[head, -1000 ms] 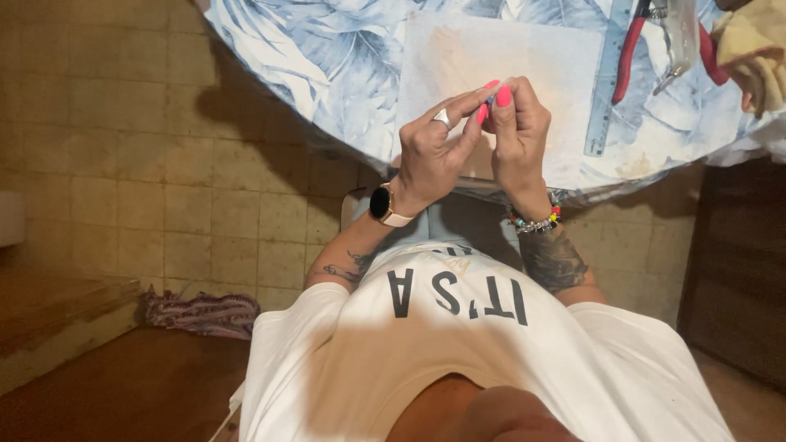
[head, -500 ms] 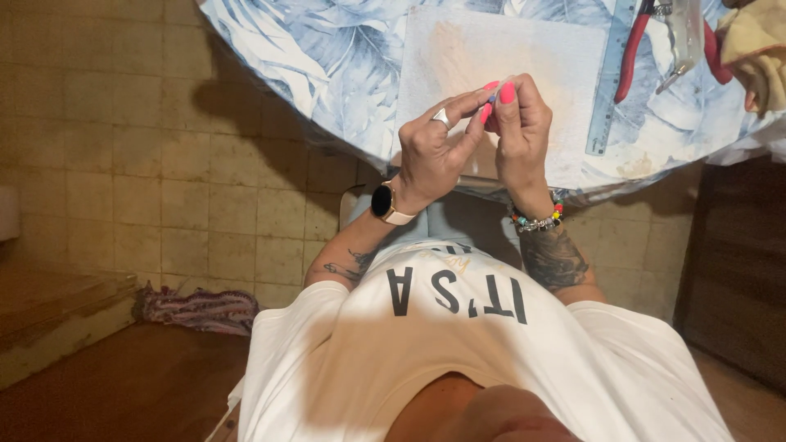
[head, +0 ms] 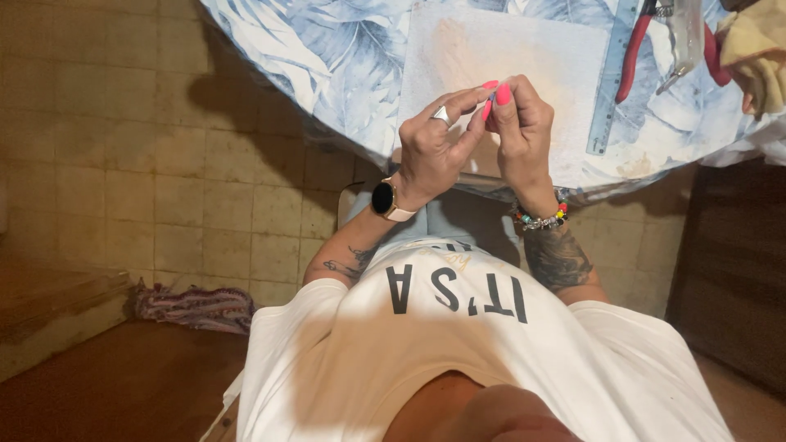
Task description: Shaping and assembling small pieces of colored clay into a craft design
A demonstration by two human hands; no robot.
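Fingers: left hand (head: 434,151) and right hand (head: 520,135) pinch together on something too small to tell
Done: pliers (head: 634,49) and ruler (head: 610,90) lie unused on the table (head: 327,65)
Left: cannot tell

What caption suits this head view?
Both hands pinch something tiny together over a leaf-print tablecloth, pliers nearby.

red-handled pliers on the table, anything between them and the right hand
Nothing visible blocks that stretch. The right hand is pinched fingertip to fingertip with the left hand over the pale mat; whatever they pinch is too small to tell. Only bare mat and a clear ruler, lying flat, separate it from the red-handled pliers.
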